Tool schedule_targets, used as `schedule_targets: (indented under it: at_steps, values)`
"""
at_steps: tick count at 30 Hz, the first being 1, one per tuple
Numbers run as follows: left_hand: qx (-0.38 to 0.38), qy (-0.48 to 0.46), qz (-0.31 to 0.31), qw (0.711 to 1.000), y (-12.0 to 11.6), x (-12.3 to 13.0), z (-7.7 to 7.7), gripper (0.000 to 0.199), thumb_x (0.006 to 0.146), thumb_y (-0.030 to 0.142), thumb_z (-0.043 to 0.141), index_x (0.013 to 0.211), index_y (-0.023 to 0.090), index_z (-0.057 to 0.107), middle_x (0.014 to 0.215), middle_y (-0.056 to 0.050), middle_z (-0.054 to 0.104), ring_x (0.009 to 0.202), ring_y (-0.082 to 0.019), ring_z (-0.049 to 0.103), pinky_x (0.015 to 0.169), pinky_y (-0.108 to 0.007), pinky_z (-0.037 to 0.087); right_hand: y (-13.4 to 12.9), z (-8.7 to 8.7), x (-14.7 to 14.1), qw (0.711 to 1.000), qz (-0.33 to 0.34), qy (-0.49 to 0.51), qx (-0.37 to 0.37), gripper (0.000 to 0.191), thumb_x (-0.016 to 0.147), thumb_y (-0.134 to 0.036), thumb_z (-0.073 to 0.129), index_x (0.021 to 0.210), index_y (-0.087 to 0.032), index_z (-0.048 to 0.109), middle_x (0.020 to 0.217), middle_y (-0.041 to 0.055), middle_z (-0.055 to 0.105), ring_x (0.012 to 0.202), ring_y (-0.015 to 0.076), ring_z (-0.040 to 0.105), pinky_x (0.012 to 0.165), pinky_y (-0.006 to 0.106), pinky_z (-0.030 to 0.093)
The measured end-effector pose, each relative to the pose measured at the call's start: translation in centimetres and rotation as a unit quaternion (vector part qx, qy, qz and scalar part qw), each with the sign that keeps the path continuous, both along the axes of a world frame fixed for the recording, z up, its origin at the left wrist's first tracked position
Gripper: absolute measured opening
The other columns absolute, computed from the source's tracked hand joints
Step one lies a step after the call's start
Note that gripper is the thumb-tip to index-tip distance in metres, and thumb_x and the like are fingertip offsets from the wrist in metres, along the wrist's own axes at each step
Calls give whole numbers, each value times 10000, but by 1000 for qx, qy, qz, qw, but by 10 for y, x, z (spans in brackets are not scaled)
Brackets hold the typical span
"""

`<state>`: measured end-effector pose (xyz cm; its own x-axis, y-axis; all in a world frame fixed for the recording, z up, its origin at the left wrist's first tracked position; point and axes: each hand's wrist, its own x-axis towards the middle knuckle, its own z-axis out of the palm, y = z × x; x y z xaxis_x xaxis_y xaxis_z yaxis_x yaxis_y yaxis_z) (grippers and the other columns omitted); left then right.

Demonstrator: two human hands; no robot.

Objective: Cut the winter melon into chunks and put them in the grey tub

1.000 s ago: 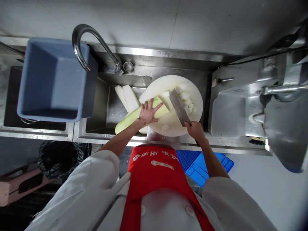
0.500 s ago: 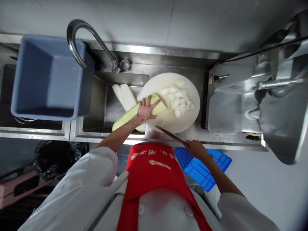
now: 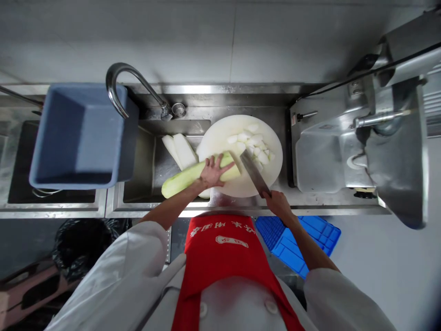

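Note:
My left hand (image 3: pixel 212 173) rests with spread fingers over a long, pale green peeled gourd (image 3: pixel 182 180), holding it down, thumb on the near side. One cut end of the gourd lies on the round white cutting board (image 3: pixel 225 126); the other reaches over the sink. Closed round the handle of a cleaver (image 3: pixel 254 172), my right hand (image 3: pixel 277 204) is at the board's near right edge. The blade slants over the board, its tip beside a heap of white gourd chunks (image 3: pixel 257 141), apart from the gourd under my left hand.
White gourd lengths (image 3: pixel 182 151) lie in the steel sink (image 3: pixel 143 156) under a curved faucet (image 3: pixel 119 69). A blue-grey bin (image 3: pixel 115 138) stands at left. A metal machine (image 3: pixel 320 156) sits right of the board. Blue plastic crates (image 3: pixel 303 239) and a black-bagged bin (image 3: pixel 81 246) are below the counter.
The cleaver has moved up and right from the board's near edge to beside the chunks. My left hand stays on the gourd. The camera view has shifted slightly.

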<state>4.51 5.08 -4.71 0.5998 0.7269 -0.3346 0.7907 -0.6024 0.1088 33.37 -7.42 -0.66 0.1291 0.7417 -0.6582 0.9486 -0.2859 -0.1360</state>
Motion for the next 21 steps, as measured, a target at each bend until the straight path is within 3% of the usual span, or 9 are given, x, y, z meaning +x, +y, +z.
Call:
schedule_targets:
  at_steps: [4,8,11,16,18,21]
  values:
    - [-16,-12,-72,997,-24,25,-3,1197,686,589,884,1633,458,164,1716,-164,114,1457,-582,269,1133,-700,224,10,0,-28,1000,10,10,17,394,1095,-311,399,1055,-100,730,1025,201,759,977,281,723,745,304,407]
    - [1,-32,-33,999,-31,42,-11,1137,718,597,861,1628,462,194,1716,-167,120,1464,-585,261,1114,-725,242,8,2,-42,999,32,1,17,375,1106,-308,375,1083,-110,693,1008,198,751,961,276,728,758,301,427]
    - [23,-66,-15,997,-28,42,-17,1012,781,603,806,1624,404,282,1690,-183,207,1479,-554,253,1113,-726,254,10,1,-45,999,30,-13,5,344,1111,-313,380,1136,-109,655,1028,196,745,984,273,726,763,295,432]
    - [74,-171,-40,982,-14,44,-28,460,1039,493,482,1399,247,630,1373,-148,596,1294,-342,503,1137,-541,338,19,5,-37,1000,23,-7,-14,314,1112,-295,377,1152,-122,636,1058,185,741,980,259,718,747,284,418]
    - [88,-192,-56,976,-9,49,-31,404,1075,422,407,1254,212,702,1228,-120,653,1171,-282,553,1069,-456,395,17,14,-33,999,30,-8,-16,315,1111,-305,381,1123,-129,642,1049,179,741,970,262,715,743,286,409]
    - [110,-198,-66,972,-6,55,-34,382,1088,366,375,1188,205,707,1180,-107,657,1077,-257,558,940,-412,427,6,34,-31,999,34,-26,-13,331,1115,-314,361,1093,-131,636,1001,171,743,935,269,717,726,295,396]
